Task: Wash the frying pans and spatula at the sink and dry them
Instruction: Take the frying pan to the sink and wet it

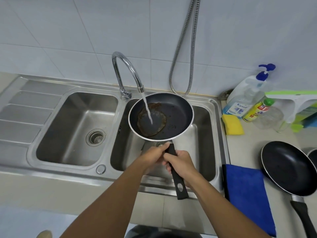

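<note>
The word "Kasso" can be read on the label of the clear pump bottle (243, 98) with the blue top, which is stood on the counter to the right of the sink (204, 134). The writing on the small yellow bottle (257, 110) beside it is too blurred to be read.

A dirty frying pan (161, 115) is held over the right bowl of the sink. Its black handle is gripped by both hands. The left hand (152, 157) is curled round the end nearest the pan. The right hand (181, 164) is wrapped round the middle, just behind the left. The end of the handle with the hole sticks out past the right hand, toward the person. The pan itself lies ahead of both hands, under the tap (127, 71). Water (148, 110) is poured from the tap onto a brown burnt ring in the pan.

A second frying pan (288, 169) is set on the counter at the right, beside a blue cloth (248, 194). A yellow sponge (233, 124) lies near the bottles.
</note>
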